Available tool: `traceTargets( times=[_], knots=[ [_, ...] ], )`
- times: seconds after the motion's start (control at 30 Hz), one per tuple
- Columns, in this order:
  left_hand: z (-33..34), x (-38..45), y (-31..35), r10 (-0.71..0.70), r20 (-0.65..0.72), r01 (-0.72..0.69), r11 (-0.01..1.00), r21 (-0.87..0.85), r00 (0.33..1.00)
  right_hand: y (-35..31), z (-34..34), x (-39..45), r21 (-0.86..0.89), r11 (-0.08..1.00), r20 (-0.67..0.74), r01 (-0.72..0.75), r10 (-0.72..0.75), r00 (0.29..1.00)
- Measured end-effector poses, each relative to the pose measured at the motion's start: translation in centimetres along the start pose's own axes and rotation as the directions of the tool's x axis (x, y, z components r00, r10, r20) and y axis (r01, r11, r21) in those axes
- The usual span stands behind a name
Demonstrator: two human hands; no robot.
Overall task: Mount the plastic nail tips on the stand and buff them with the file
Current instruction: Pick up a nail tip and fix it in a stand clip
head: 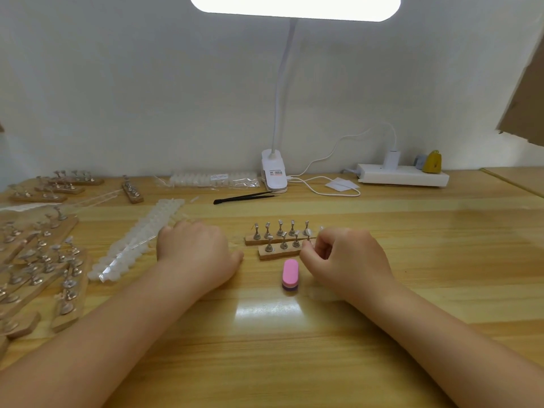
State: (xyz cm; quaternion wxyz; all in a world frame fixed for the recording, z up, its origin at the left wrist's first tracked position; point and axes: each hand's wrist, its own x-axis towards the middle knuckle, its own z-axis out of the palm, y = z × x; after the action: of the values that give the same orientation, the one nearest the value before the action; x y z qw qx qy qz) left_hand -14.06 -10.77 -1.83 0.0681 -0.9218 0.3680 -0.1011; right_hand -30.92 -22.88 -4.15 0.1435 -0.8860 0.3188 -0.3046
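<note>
Two short wooden stands [275,252] with metal holders lie side by side at the table's middle. One clear nail tip [307,232] sits on the right-hand holder of the far stand. My right hand [344,260] is at the near stand's right end, fingers curled and pinching a holder there; any tip in them is hidden. My left hand [194,250] lies palm down on the table left of the stands, its fingers reaching the strips of clear nail tips [138,240]. A pink buffing file [290,274] lies just in front of the stands, between my hands.
Many more wooden stands [44,260] crowd the left side. Black tweezers [244,197], a bagged pack of tips [215,179], a clip lamp [274,175] and a power strip [403,176] line the back near the wall. A cardboard edge [524,98] hangs at the upper right.
</note>
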Motion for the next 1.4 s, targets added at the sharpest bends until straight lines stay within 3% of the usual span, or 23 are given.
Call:
traceTargets(
  times=[0.27, 0.33, 0.4, 0.47, 0.57, 0.77, 0.83, 0.93, 1.07, 1.17, 1.4],
  knots=[
    [0.2, 0.0, -0.5, 0.071, -0.243, -0.077, 0.997, -0.012, 0.967, -0.4, 0.3, -0.6, 0.186, 0.981, -0.016, 0.053, -0.051, 0.999],
    [0.1, -0.1, -0.6, 0.113, -0.419, -0.178, 0.977, -0.119, 0.901, -0.6, 0.2, -0.7, 0.29, 0.952, -0.04, 0.095, -0.087, 0.995],
    [0.2, -0.5, -0.2, 0.169, -0.603, -0.388, 0.886, -0.253, 0.779, -0.9, 0.1, -0.8, 0.434, 0.895, -0.047, 0.107, -0.096, 0.994],
    [0.4, -1.2, 0.8, 0.21, -0.706, -0.522, 0.813, -0.258, 0.676, -1.3, 0.1, -0.8, 0.588, 0.805, -0.014, 0.077, -0.085, 0.996],
    [1.2, -2.0, 2.3, 0.255, -0.729, -0.593, 0.766, -0.248, 0.635, -1.7, -0.1, -0.9, 0.701, 0.713, 0.039, 0.021, -0.067, 0.997],
    [1.6, -2.2, 2.8, 0.299, -0.765, -0.688, 0.682, -0.246, 0.57, -1.6, 0.1, -0.6, 0.761, 0.646, 0.065, -0.07, 0.032, 0.997],
    [1.3, -2.4, 2.9, 0.235, -0.75, -0.678, 0.642, -0.357, 0.618, -1.4, 0.2, -0.5, 0.794, 0.594, 0.093, -0.132, 0.096, 0.991],
    [1.0, -2.8, 3.1, 0.111, -0.611, -0.559, 0.556, -0.615, 0.784, -1.2, 0.3, -0.3, 0.815, 0.548, 0.137, -0.186, 0.129, 0.982],
    [1.0, -2.8, 3.6, 0.054, -0.407, -0.405, 0.287, -0.868, 0.912, -1.3, 0.4, -0.5, 0.799, 0.574, 0.146, -0.178, 0.102, 0.984],
    [0.9, -2.7, 3.7, -0.006, -0.299, -0.295, 0.142, -0.945, 0.954, -1.3, 0.4, -0.4, 0.804, 0.558, 0.162, -0.205, 0.126, 0.979],
    [0.8, -2.9, 3.8, 0.06, -0.21, -0.21, -0.014, -0.978, 0.976, -1.3, 0.3, -0.4, 0.806, 0.543, 0.193, -0.236, 0.136, 0.972]
  ],
)
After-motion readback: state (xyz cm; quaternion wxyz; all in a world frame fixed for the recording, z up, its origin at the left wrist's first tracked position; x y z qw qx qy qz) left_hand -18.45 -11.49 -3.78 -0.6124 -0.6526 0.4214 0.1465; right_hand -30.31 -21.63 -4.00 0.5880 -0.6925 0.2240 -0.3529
